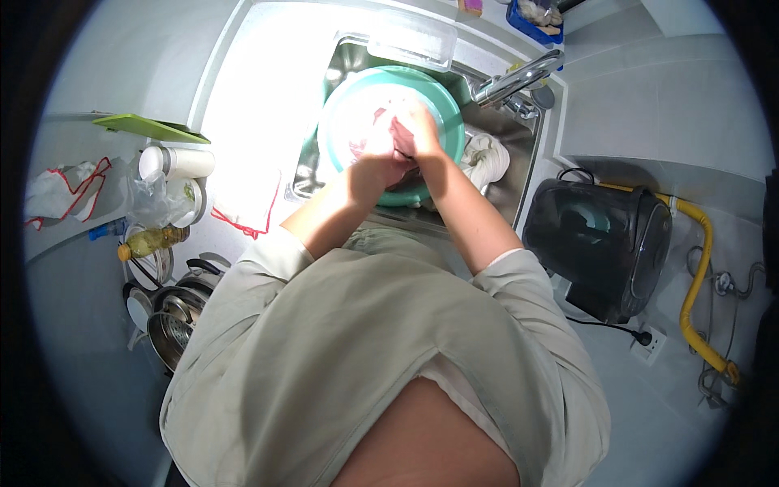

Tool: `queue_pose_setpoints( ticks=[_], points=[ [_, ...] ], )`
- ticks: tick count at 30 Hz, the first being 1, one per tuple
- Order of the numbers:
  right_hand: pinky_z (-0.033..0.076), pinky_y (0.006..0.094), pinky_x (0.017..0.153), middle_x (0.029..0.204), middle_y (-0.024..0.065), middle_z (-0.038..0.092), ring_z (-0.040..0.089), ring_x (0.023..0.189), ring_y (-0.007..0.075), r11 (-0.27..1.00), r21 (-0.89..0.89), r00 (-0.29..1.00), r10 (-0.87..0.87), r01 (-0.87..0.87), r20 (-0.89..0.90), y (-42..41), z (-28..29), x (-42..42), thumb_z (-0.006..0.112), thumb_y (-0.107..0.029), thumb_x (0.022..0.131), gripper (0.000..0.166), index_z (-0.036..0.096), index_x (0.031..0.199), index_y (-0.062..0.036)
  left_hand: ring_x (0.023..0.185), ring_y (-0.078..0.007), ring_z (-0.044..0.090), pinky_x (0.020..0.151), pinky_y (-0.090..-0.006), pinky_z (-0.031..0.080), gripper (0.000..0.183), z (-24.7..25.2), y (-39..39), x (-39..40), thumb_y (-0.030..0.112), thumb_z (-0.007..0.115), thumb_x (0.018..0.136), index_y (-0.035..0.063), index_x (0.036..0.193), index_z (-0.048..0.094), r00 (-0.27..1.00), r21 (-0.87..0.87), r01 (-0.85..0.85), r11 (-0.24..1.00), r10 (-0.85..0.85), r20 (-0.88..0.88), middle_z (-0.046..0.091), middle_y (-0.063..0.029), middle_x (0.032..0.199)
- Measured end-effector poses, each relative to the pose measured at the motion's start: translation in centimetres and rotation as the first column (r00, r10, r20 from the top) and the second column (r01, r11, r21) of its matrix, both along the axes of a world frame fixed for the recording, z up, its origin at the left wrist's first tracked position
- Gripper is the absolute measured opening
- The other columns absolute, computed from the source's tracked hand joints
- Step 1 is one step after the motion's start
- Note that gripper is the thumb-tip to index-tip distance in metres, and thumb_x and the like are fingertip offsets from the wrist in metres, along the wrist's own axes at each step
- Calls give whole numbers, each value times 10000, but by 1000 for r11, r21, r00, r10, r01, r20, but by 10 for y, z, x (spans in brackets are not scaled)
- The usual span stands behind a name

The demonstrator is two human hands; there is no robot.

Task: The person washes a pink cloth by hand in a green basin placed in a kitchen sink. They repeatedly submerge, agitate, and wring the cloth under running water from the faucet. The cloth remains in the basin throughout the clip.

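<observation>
A round green plastic basin (451,115) stands in the stainless steel sink (505,161). Both my hands are inside it, brought close together. My left hand (380,146) and my right hand (420,122) grip a bunched pinkish-red cloth (403,135) between them. More of that cloth spreads toward the basin's left side. Bright glare washes out the basin's inside and parts of my fingers, so the exact finger positions are hard to see. Beside the basin, on the right, a twisted white cloth (487,159) lies in the sink.
A chrome faucet (517,79) reaches over the sink's back right corner. Behind the basin sits a clear plastic tray (414,41). Right of the sink is a black appliance (590,237). At left are an oil bottle (155,242), stacked pots (176,316) and a green cutting board (152,128).
</observation>
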State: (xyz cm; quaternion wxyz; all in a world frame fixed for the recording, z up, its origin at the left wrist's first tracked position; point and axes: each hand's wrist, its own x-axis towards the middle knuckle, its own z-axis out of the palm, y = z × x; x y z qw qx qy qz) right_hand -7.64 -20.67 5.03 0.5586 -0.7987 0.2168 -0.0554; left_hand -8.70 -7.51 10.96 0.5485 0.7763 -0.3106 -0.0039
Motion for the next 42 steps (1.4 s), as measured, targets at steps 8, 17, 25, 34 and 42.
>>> queue_pose_setpoints(
  ticks=[8, 17, 25, 34, 42],
  points=[
    [494, 416, 798, 915, 183, 647, 613, 879, 347, 718, -686, 958, 99, 120, 271, 48, 53, -19, 626, -197, 834, 207, 643, 946, -23, 943, -232, 660, 835, -367, 523, 428, -62, 20, 17, 312, 655, 889, 46, 1219, 592, 820, -303, -210, 929, -2, -572, 680, -97, 1062],
    [500, 297, 568, 834, 50, 591, 597, 720, 167, 949, -4, 948, -314, 314, -58, -53, -27, 14, 729, -141, 715, 457, 492, 1105, -115, 941, -235, 662, 826, -375, 532, 411, -85, 12, 29, 275, 675, 864, 47, 1197, 599, 628, -457, 126, 880, -428, -651, 690, -97, 1044],
    [477, 484, 908, 1144, 245, 557, 547, 1064, 433, 692, -721, 997, -77, 31, -30, -88, 29, 114, 775, -278, 666, 592, 543, 1195, -152, 798, -174, 607, 699, -371, 509, 220, -16, 44, 53, 325, 550, 965, 118, 928, 614, -119, -231, -362, 903, -290, -949, 647, -42, 868],
    [459, 488, 965, 1259, 247, 503, 502, 1167, 432, 612, -730, 906, -53, -304, -421, -119, -21, 162, 738, -461, 765, 608, 541, 1284, -212, 775, -141, 632, 663, -290, 506, 128, -61, 100, 35, 233, 656, 913, 119, 962, 626, 131, -360, -305, 881, -336, -933, 632, -3, 882],
    [448, 487, 944, 1147, 252, 552, 503, 1113, 421, 464, -879, 970, 145, 106, 193, -123, 1, 126, 696, -340, 808, 391, 645, 1141, -143, 1061, -256, 614, 830, -398, 523, 491, -21, 101, 30, 501, 377, 1000, 100, 1265, 478, 92, -302, -564, 769, -305, -948, 651, -107, 1114]
  ],
)
